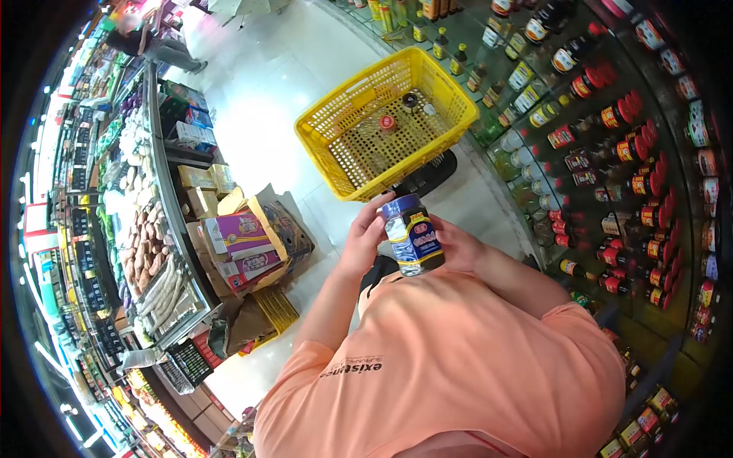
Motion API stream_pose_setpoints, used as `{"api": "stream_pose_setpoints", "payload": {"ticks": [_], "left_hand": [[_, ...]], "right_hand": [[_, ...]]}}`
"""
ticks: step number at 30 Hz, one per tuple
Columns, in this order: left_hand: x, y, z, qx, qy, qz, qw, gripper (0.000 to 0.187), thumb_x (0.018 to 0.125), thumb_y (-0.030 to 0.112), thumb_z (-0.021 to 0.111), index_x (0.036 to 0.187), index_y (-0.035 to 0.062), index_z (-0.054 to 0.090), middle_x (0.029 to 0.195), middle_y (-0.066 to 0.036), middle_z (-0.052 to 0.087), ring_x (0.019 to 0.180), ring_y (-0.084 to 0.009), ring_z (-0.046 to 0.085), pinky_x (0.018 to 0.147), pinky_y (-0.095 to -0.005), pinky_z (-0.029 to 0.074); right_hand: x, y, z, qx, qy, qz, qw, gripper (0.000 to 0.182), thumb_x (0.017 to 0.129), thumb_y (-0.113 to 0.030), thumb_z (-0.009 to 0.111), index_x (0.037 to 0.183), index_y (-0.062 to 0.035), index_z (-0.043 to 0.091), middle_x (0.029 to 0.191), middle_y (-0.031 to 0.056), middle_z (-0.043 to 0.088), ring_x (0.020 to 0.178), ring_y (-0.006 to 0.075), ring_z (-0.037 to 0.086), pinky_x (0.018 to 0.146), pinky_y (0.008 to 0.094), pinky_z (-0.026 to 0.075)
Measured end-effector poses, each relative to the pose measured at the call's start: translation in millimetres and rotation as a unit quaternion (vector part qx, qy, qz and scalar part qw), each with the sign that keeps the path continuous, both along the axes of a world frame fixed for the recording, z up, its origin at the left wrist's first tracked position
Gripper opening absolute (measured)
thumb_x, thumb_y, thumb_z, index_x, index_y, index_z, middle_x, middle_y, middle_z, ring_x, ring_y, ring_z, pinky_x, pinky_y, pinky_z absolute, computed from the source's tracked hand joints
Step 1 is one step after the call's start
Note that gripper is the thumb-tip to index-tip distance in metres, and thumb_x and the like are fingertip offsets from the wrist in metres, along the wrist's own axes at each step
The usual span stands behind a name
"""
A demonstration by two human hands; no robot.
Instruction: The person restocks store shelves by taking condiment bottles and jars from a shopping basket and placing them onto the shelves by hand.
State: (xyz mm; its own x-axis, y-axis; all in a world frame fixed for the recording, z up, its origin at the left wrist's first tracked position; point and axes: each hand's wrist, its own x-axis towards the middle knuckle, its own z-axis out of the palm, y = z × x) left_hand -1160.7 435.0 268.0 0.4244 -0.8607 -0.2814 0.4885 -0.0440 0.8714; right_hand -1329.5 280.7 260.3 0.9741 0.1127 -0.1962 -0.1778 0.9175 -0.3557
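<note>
A jar (413,238) with a blue lid and a blue label is held in front of the orange shirt. My left hand (366,229) grips its left side, with the fingertips up near the lid. Around the right side of the jar is my right hand (456,246), its fingers partly hidden behind the jar. Just beyond the hands stands a yellow shopping basket (332,164). Inside it are a red-lidded item (388,122) and a dark round-topped item (410,100).
Shelves of bottles and jars (611,175) line the right side. On the left are a produce stand (153,252), cardboard boxes (243,238) and a yellow crate (276,307). A person (164,52) is at the upper left, along the tiled aisle.
</note>
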Motion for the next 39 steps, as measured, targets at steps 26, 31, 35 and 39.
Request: {"api": "stream_pose_setpoints", "payload": {"ticks": [26, 31, 35, 39], "left_hand": [[299, 124, -27, 0.086, -0.06, -0.061, 0.993, 0.051, 0.099, 0.022, 0.058, 0.142, 0.0008, 0.04, 0.121, -0.013, 0.063, 0.11, -0.0223, 0.062, 0.093, -0.0383, 0.052], [343, 107, -22, 0.105, 0.089, -0.011, 0.99, 0.039, 0.103, 0.023, 0.052, 0.136, 0.0019, 0.046, 0.118, -0.011, 0.065, 0.107, -0.0207, 0.063, 0.094, -0.0369, 0.052], [377, 91, -30, 0.126, 0.013, -0.018, 0.992, 0.041, 0.104, 0.033, 0.051, 0.129, 0.0009, 0.055, 0.116, -0.01, 0.066, 0.106, -0.0202, 0.064, 0.093, -0.0392, 0.053], [430, 82, -38, 0.117, 0.052, -0.05, 0.991, 0.032, 0.105, 0.024, 0.051, 0.127, 0.0007, 0.056, 0.116, -0.008, 0.065, 0.106, -0.0169, 0.063, 0.095, -0.0352, 0.052]], "right_hand": [[321, 93, -28, -0.283, 0.081, -0.144, 0.945, 0.07, 0.088, -0.024, 0.077, 0.141, -0.0088, 0.035, 0.117, 0.004, 0.062, 0.097, 0.0133, 0.059, 0.066, 0.0268, 0.046], [364, 74, -36, -0.333, 0.083, -0.08, 0.936, 0.072, 0.089, -0.024, 0.076, 0.145, -0.009, 0.033, 0.122, 0.0046, 0.06, 0.101, 0.0137, 0.059, 0.071, 0.0274, 0.049], [393, 68, -19, -0.348, 0.093, -0.098, 0.928, 0.073, 0.09, -0.025, 0.076, 0.146, -0.0091, 0.032, 0.122, 0.005, 0.059, 0.1, 0.0138, 0.059, 0.071, 0.0278, 0.049], [434, 61, -35, -0.366, 0.068, -0.126, 0.92, 0.076, 0.09, -0.028, 0.075, 0.148, -0.009, 0.029, 0.124, 0.0053, 0.058, 0.101, 0.0141, 0.059, 0.072, 0.0292, 0.05]]}}
